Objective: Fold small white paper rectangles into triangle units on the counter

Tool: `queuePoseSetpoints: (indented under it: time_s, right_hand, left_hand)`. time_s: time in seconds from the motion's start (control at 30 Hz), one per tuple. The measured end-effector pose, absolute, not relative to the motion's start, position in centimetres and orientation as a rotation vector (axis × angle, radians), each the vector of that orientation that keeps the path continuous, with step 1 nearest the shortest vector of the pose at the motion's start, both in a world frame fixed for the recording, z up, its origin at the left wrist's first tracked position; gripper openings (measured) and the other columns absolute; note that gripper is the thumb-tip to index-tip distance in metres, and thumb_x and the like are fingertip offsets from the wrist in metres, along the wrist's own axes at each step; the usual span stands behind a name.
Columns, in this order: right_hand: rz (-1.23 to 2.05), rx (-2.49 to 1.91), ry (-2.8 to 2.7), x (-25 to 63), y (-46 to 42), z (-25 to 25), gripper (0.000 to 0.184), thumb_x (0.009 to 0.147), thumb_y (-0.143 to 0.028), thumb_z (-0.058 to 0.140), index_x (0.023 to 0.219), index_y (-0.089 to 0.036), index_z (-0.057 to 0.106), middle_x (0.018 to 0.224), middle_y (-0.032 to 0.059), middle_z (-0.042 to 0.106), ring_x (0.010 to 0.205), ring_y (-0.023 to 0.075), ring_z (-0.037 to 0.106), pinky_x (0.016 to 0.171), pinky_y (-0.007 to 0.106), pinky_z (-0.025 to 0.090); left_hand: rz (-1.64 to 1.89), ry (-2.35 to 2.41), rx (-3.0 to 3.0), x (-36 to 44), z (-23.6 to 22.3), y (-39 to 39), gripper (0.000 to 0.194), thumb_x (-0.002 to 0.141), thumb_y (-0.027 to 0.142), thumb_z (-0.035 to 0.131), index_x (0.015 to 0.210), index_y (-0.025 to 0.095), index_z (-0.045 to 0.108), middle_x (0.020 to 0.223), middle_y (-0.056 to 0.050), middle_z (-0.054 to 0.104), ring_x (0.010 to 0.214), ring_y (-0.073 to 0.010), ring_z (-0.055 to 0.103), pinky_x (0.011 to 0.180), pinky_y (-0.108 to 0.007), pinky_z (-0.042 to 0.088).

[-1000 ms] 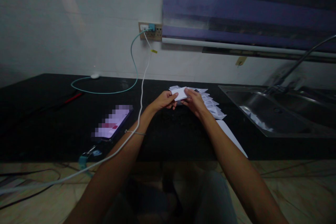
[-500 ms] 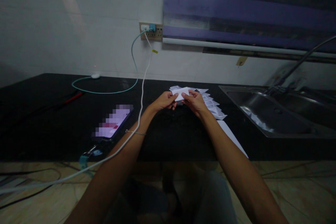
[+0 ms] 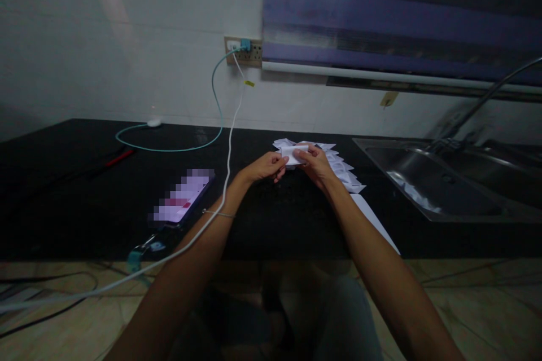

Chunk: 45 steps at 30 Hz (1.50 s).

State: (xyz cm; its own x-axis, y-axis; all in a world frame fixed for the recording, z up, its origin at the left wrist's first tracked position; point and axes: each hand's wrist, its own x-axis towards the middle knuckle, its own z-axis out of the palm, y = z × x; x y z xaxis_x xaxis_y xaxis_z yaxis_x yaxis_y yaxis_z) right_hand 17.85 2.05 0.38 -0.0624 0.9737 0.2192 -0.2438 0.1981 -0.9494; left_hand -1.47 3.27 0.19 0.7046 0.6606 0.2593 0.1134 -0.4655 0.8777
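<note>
Between my two hands is a small folded piece of white paper (image 3: 292, 154), held just above the dark countertop. My left hand (image 3: 269, 166) pinches its lower left corner between thumb and fingers. On the other side, my right hand (image 3: 314, 161) grips it, thumb on top and fingers behind. Right behind and beside my right hand lie several folded white paper pieces (image 3: 342, 171) with pointed ends, set in an overlapping row. Flat white paper (image 3: 372, 219) lies partly hidden under my right forearm.
A phone (image 3: 184, 197) lies on the countertop (image 3: 279, 220) left of my left forearm. A white cable (image 3: 230, 152) hangs from the wall outlet (image 3: 249, 53) and crosses that forearm. A teal cable (image 3: 178, 150) loops at the back. The steel sink (image 3: 427, 180) is at right.
The folded paper has turned to lie more level and shifted slightly right. My left thumb has slid back from its face to its lower left corner.
</note>
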Motion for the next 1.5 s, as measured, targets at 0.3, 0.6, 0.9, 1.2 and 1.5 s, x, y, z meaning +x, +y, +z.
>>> queuePoseSetpoints:
  time_s: [0.3, 0.6, 0.9, 1.2, 1.5]
  right_hand:
    - [1.171, -0.935, -1.391, 18.5, 2.3, -0.2, 0.037, 0.056, -0.036, 0.096, 0.087, -0.024, 0.081, 0.086, 0.0025, 0.077, 0.083, 0.0203, 0.07, 0.087, 0.04, 0.054]
    - [1.125, -0.968, -1.627, 19.0, 1.9, 0.4, 0.026, 0.061, -0.036, 0.094, 0.081, -0.023, 0.083, 0.084, 0.0024, 0.077, 0.078, 0.0178, 0.066, 0.081, 0.035, 0.05]
    - [1.197, -0.996, -1.597, 19.5, 1.7, 0.7, 0.024, 0.062, -0.037, 0.093, 0.078, -0.023, 0.083, 0.081, 0.0034, 0.078, 0.075, 0.0177, 0.066, 0.074, 0.033, 0.049]
    - [1.277, -1.086, -1.518, 19.5, 1.7, 0.8, 0.023, 0.058, -0.034, 0.093, 0.073, -0.02, 0.082, 0.071, 0.0026, 0.074, 0.064, 0.0155, 0.061, 0.064, 0.032, 0.045]
    - [1.297, -1.024, -1.498, 20.0, 2.0, 0.5, 0.025, 0.06, -0.036, 0.094, 0.076, -0.021, 0.082, 0.075, 0.0018, 0.074, 0.068, 0.0151, 0.062, 0.068, 0.032, 0.046]
  left_hand:
    - [0.637, 0.562, 2.003, -1.8, 0.5, 2.9, 0.067, 0.09, 0.076, 0.052, 0.056, 0.018, 0.05, 0.046, 0.002, 0.048, 0.038, -0.0056, 0.041, 0.042, -0.021, 0.03]
    - [0.523, 0.504, 1.993, -1.3, 0.4, 2.8, 0.055, 0.09, 0.066, 0.061, 0.063, 0.019, 0.052, 0.045, 0.005, 0.045, 0.037, -0.0071, 0.038, 0.041, -0.021, 0.03]
    - [0.467, 0.492, 2.009, -1.5, 0.7, 2.7, 0.051, 0.097, 0.047, 0.054, 0.055, 0.019, 0.05, 0.045, 0.0, 0.048, 0.039, -0.008, 0.042, 0.045, -0.023, 0.032]
    - [0.465, 0.524, 1.985, -1.3, 0.4, 2.8, 0.045, 0.097, 0.041, 0.054, 0.058, 0.018, 0.051, 0.046, 0.001, 0.048, 0.04, -0.0076, 0.041, 0.043, -0.021, 0.031]
    - [0.437, 0.521, 2.008, -1.6, 0.1, 3.0, 0.052, 0.096, 0.053, 0.054, 0.058, 0.018, 0.051, 0.047, 0.0, 0.048, 0.04, -0.0069, 0.041, 0.044, -0.021, 0.031]
